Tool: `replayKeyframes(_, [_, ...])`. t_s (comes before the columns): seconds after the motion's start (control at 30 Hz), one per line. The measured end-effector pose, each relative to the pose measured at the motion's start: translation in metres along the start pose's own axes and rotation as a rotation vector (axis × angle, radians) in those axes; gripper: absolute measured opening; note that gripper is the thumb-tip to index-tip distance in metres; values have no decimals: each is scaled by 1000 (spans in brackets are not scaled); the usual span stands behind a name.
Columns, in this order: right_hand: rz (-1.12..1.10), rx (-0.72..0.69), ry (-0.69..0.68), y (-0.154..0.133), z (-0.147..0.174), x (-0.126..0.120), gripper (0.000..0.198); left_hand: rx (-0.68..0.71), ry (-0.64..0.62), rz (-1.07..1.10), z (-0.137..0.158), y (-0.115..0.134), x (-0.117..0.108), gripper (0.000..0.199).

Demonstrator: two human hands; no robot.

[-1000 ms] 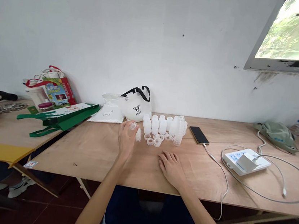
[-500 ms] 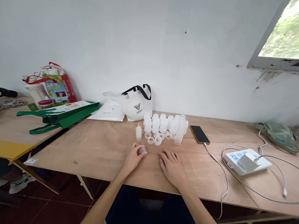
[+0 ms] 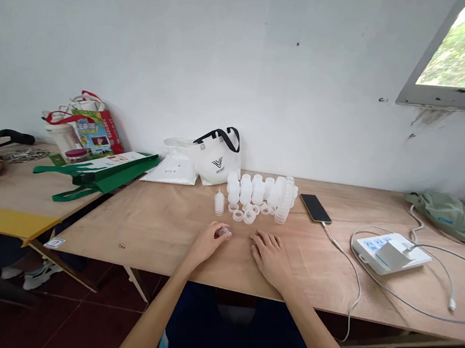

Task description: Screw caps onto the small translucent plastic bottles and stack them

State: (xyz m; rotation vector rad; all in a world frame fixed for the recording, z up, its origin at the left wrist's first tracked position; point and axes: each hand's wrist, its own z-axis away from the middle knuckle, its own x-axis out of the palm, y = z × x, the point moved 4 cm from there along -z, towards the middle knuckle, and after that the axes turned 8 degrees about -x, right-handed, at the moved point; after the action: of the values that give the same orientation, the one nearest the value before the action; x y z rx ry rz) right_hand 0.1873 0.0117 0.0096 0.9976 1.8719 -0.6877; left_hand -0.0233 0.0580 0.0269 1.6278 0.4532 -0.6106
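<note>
Head view: saw, at the near side of the table (image 3: 143,242), the left hand (image 3: 206,244) with fingers curled in, gripping a small clear cap (image 3: 222,231) between thumb and forefinger. Pinched it near the fingertips, probably because of its smallness, leaving part of the top uncovered. Could not tell whether or not to count it as touching the wood. To the right, apart from the cap, found the right hand (image 3: 272,258) palm down, fingers loosely spread and slightly bent, gripping nothing, likely laid there for support. Well to the right, noted a power strip (image 3: 370,246), seemingly set there for a charger plugged into its top. Farther off, saw loose clear rings (image 3: 237,219) lying flat in a cluster, perhaps for easy picking up. To their left, noticed a short ribbed stack (image 3: 219,205), upright and apart, apparently nested to save room; to their right, a tall clear stack (image 3: 284,203), also upright. Behind, found white bottles (image 3: 258,190) standing close together, presumably grouped for order. Right of these, saw a phone (image 3: 315,208) face up, joined to a cable (image 3: 344,252), likely for charging. Farthest, by the wall (image 3: 146,45), saw a white tote bag (image 3: 218,168) beside a white packet (image 3: 172,169), perhaps pushed back as storage
</note>
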Motion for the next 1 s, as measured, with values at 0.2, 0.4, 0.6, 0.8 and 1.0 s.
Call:
replayKeyframes(0.2, [3, -3, 3, 0, 0, -1, 30, 70, 127, 5, 3, 15, -14, 30])
replayKeyframes(0.4, [7, -6, -1, 1, 0, 3, 29, 77, 94, -68, 11, 26, -23, 28])
replayKeyframes(0.6, [3, -3, 3, 1, 1, 3, 30, 33, -46, -160, 16, 15, -17, 25])
replayKeyframes(0.8, [-3, -1, 0, 1, 0, 2, 30, 52, -186, -125, 15, 9, -14, 34])
replayKeyframes(1.0, [-9, 5, 0, 1, -1, 1, 28, 56, -206, -117, 13, 14, -14, 30])
